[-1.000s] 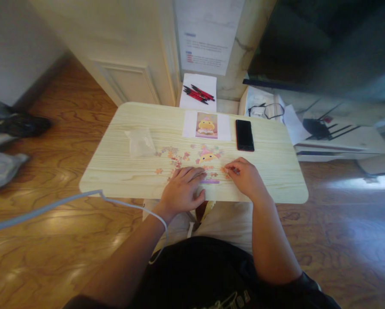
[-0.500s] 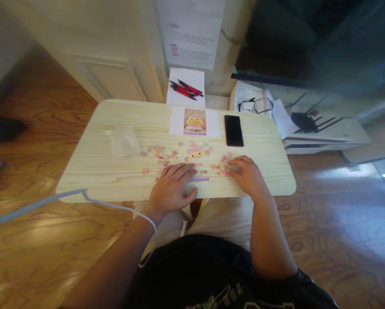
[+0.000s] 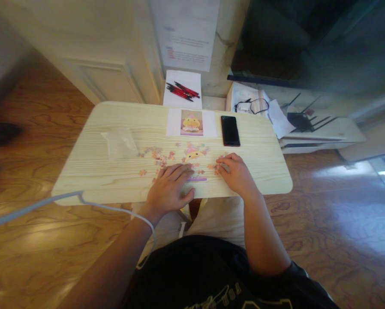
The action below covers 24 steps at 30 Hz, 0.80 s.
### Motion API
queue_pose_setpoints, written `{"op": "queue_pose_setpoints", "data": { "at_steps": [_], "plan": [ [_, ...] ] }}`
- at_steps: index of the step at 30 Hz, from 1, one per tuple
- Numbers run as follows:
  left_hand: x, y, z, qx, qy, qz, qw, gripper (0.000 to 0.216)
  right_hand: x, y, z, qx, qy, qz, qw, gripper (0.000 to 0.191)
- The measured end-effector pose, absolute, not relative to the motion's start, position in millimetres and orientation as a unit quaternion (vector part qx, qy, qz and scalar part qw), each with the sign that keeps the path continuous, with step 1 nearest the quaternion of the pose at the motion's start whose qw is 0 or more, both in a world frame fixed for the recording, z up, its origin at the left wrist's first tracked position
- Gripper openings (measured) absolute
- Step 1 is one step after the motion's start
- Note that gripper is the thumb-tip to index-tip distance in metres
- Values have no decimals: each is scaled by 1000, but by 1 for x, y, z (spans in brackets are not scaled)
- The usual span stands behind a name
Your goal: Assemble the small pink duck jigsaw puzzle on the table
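Loose jigsaw puzzle pieces (image 3: pixel 162 159) lie scattered over the middle of the pale wooden table (image 3: pixel 83 150). Among them a partly joined puzzle section (image 3: pixel 192 153) shows a yellow face under a pink hat. A purple joined strip (image 3: pixel 197 179) lies nearer the front edge. My left hand (image 3: pixel 168 186) rests palm down with fingers stretched out, left of the strip, covering some pieces. To the right, the thumb and index finger of my right hand (image 3: pixel 236 174) close in a pinch at a small group of pieces, on what seems to be a puzzle piece, mostly hidden by the fingertips.
A printed reference picture (image 3: pixel 191 123) lies at the table's back, with a black phone (image 3: pixel 230 131) right of it. A clear plastic bag (image 3: pixel 120 143) is at the left. Red pens (image 3: pixel 182 91) lie on paper beyond the table. A grey cable (image 3: pixel 115 208) crosses my left forearm.
My right hand has moved left across the group of pieces, its thumb and index finger now closer together. My left hand stays in place on the table; the view has shifted slightly.
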State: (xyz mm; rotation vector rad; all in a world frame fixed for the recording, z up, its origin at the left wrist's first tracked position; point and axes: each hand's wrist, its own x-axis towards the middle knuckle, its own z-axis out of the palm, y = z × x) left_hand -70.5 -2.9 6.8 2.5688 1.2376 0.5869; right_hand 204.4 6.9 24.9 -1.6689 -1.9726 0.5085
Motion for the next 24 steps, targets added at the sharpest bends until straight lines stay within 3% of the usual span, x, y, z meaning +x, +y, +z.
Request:
{"op": "queue_pose_setpoints", "data": {
  "at_steps": [6, 11, 24],
  "plan": [
    [-71, -4, 7, 872, 433, 200, 112, 48, 199, 17, 22, -615, -746, 174, 188, 18],
    [-70, -5, 8, 865, 441, 211, 117, 47, 198, 23, 21, -617, -742, 189, 183, 9],
    [-71, -5, 8, 864, 443, 210, 117, 39, 195, 22, 18, -605, -743, 200, 204, 11]
  ]
}}
